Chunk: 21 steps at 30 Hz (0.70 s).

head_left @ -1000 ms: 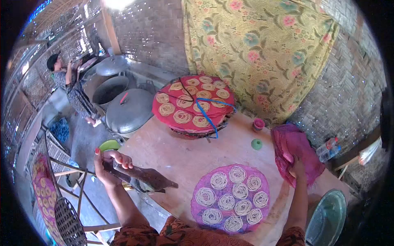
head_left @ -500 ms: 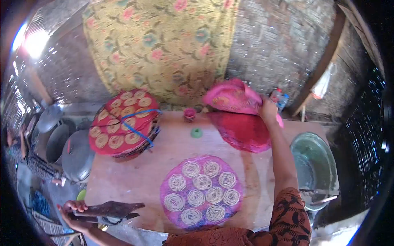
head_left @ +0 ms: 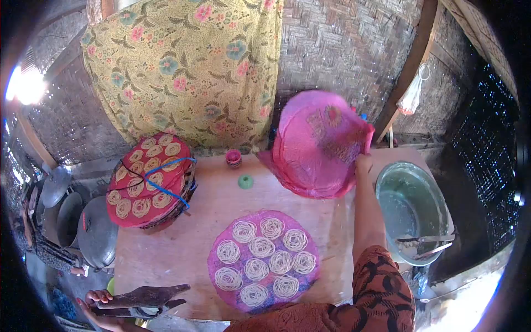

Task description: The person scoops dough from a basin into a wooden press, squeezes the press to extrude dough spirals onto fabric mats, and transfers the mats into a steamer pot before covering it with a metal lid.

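Observation:
My left hand (head_left: 97, 301) is closed around one end of a dark wooden tool (head_left: 145, 297) with two long pieces, at the table's lower left corner. My right hand (head_left: 363, 164) grips the right edge of a round pink sheet (head_left: 318, 149) with a faded flower print. That sheet is tilted and slightly blurred, over a pile of similar sheets at the back. In front of me lies a purple-pink round sheet (head_left: 217, 255) bearing several pale coils of thin strands (head_left: 256, 269).
A stack of red round sheets (head_left: 133, 191) with coils and a blue strap stands at left. A green basin (head_left: 412, 205) holding tools sits at right. A small pink cup (head_left: 233, 159) and green ring (head_left: 245, 181) lie between. Pots (head_left: 99, 238) and another person (head_left: 47, 243) are far left.
My right hand has drawn the pink sheet toward me, from bunched up at the wall to spread over the red pile. The view has shifted slightly. My left hand still grips the wooden tool.

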### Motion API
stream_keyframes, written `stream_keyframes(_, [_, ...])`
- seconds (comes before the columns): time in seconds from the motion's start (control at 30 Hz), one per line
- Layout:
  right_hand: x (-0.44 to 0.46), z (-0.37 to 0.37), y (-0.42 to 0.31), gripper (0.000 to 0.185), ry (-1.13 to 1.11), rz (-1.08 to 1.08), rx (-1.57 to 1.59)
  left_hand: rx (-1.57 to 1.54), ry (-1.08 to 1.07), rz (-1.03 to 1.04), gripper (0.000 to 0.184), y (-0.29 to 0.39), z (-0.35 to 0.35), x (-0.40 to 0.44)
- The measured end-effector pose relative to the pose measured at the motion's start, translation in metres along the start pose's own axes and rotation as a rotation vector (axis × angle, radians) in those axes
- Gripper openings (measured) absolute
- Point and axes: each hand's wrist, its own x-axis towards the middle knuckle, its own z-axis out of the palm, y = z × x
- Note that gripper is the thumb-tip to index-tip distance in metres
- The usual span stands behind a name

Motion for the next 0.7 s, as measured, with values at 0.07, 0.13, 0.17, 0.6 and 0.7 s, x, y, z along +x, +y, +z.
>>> stream_keyframes(0.07, [-0.028,0.014,0.031,0.028,-0.027,0.114,0.013,0.006,0.001,0.008,0.044,0.005,0.0,0.0])
stream_keyframes(0.13, [-0.059,0.008,0.024,0.027,-0.032,0.2,0.045,0.012,-0.042,0.004,0.043,0.006,-0.001,0.001])
stream_keyframes(0.17, [-0.078,0.002,0.017,0.034,0.108,0.075,0.09,0.015,-0.076,-0.012,0.042,0.006,0.002,-0.001])
stream_keyframes(0.6, [-0.218,0.009,-0.117,0.025,-0.097,-0.974,-0.114,-0.002,-0.163,-0.021,0.047,-0.02,0.039,0.002])
stream_keyframes(0.7, [-0.207,0.014,-0.121,0.026,-0.118,-0.978,-0.21,0.015,-0.19,-0.017,0.047,-0.018,0.037,0.0])
